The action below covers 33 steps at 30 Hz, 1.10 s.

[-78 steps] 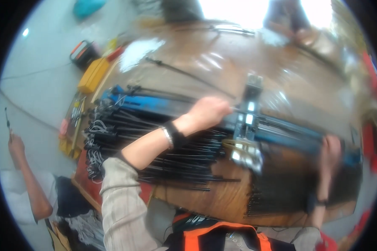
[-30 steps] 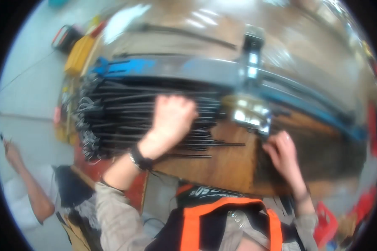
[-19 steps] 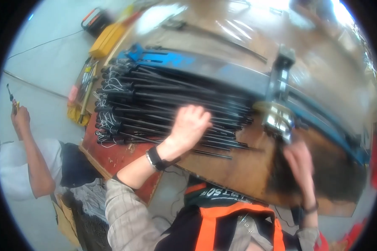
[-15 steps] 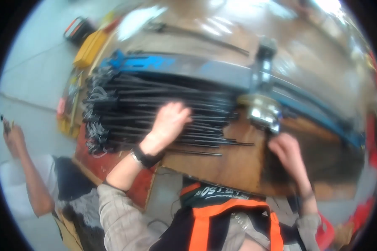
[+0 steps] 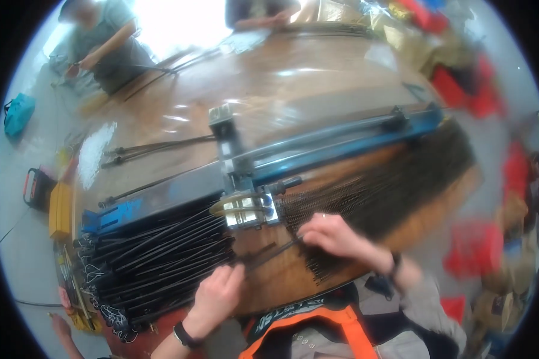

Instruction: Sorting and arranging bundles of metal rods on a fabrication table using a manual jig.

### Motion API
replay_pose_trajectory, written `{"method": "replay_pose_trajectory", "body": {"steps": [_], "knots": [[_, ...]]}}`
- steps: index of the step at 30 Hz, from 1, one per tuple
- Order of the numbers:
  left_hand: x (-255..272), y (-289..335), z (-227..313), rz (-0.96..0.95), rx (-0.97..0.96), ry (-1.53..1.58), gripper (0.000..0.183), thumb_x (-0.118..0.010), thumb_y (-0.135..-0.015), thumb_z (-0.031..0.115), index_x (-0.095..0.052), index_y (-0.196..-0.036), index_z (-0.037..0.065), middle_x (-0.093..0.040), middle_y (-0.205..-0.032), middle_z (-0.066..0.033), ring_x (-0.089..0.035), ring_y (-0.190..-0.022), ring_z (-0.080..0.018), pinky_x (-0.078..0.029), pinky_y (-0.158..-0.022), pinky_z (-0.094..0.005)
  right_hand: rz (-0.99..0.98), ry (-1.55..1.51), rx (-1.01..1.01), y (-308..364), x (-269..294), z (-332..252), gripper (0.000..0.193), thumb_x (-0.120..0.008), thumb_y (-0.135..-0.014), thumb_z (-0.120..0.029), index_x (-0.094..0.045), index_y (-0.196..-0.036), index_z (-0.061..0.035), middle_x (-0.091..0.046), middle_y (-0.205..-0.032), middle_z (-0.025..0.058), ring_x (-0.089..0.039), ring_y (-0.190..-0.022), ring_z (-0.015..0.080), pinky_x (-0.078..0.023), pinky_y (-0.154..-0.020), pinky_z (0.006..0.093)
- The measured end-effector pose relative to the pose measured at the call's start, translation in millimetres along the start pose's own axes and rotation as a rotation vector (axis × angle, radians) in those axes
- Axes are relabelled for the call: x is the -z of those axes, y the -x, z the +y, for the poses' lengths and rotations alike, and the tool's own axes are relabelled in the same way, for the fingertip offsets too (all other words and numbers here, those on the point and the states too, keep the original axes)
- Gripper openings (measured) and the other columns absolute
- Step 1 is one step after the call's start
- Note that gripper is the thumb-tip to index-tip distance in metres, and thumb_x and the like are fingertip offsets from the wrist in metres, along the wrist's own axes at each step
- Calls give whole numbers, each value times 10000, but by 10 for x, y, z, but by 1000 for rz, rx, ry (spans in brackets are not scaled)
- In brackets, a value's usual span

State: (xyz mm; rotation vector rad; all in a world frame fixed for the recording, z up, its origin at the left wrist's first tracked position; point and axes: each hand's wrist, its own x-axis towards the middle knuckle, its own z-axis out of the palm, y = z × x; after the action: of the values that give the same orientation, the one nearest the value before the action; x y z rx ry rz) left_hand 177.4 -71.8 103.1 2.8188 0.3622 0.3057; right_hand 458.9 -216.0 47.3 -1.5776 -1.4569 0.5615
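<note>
Over the front part of the wooden bench, a thin dark rod [image 5: 273,252] spans the space between my hands. My left hand [image 5: 218,294] is closed at its lower left end, beside the pile of black rods [image 5: 161,254], whose left ends carry pale cord loops. My right hand [image 5: 334,235] pinches the other end, its fingers closed, next to a bed of thin, dark, coil-like lengths [image 5: 383,200]. Just beyond my hands stands a metal clamp-like fixture [image 5: 245,210] on a long blue rail [image 5: 347,152]. Whether the rod is one piece or two joined is too blurred to tell.
Plastic-like sheeting [image 5: 305,90] covers the far side of the bench [image 5: 269,281]. Loose long rods [image 5: 161,143] lie beyond the rail. At left are a yellow box [image 5: 60,209] and a black case [image 5: 39,186]. Red bins [image 5: 473,248] stand at right. Other people [image 5: 111,45] are across the bench.
The view has swung right. My left hand has come off the middle of the black rods to their right ends, and my hands are closer together with a thin rod between them.
</note>
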Motion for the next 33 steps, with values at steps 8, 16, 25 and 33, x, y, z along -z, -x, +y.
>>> {"method": "replay_pose_trajectory", "body": {"steps": [8, 16, 25, 33], "knots": [[278, -242, 384, -239, 44, -175, 361, -664, -892, 154, -626, -1247, 93, -563, -722, -60, -598, -596, -216, -500, -507, -341, 102, 430, 469, 72, 187, 4, 335, -694, -841, -140, -693, -1171, -78, -617, -729, 47, -585, -693, 223, -510, -633, 355], [411, -1063, 479, -506, -6, 19, 316, -602, -887, 173, -615, -1201, 148, -574, -706, -68, -622, -594, -269, -505, -497, -402, -57, 621, 544, 273, 628, 97, 635, -703, -791, -86, -525, -1400, -64, -581, -771, 33, -580, -659, 168, -498, -538, 303], [630, -2018, 684, 25, -270, -371, 227, -609, -794, 2, -558, -1012, 40, -560, -827, -153, -611, -759, -331, -506, -643, -423, 517, 209, 52, 350, 1147, 838, 645, -763, -843, -217, -498, -1417, -90, -590, -666, 90, -590, -572, 196, -511, -547, 354], [237, -2581, 683, -6, -467, -163, 299, -621, -873, 54, -555, -1164, 58, -557, -798, -141, -617, -760, -316, -513, -660, -423, 637, 517, 135, 533, 2063, 1358, 446, -756, -849, -240, -633, -1263, -128, -687, -756, 94, -677, -651, 246, -542, -619, 356]]}}
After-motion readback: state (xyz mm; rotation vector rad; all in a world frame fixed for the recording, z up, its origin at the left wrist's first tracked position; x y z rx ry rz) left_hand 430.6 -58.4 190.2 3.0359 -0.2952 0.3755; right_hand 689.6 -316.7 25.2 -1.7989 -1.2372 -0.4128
